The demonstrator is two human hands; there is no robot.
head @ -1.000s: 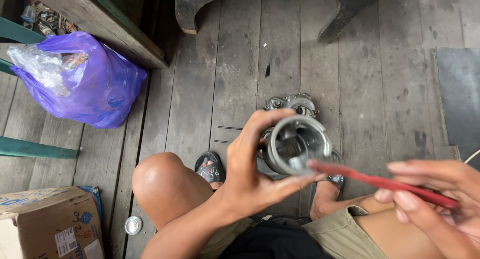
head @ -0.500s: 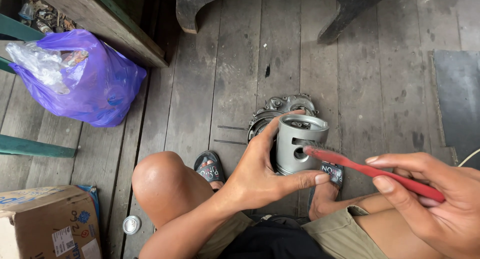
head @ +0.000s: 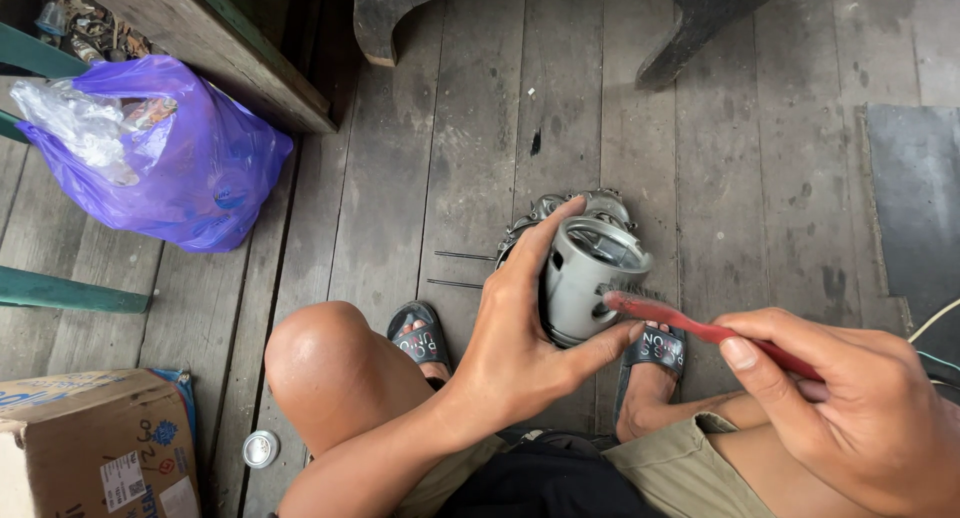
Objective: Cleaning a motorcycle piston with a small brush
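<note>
Two hands at work: your left hand [head: 520, 343] clamps the rigid, weighty-looking metal piston [head: 585, 278] by its skirt (likely oily, slippery), your right hand [head: 860, 418] pinches a light red toothbrush [head: 700, 328].

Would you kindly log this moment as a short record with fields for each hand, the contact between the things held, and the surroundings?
Left hand: grips a grey metal piston, open end tilted up and to the right
Right hand: holds a red toothbrush
Contact: brush head meets the piston's side
Floor: weathered wooden planks
Beneath piston: another metal engine part
Nearby: purple plastic bag, cardboard box, small round cap
</note>
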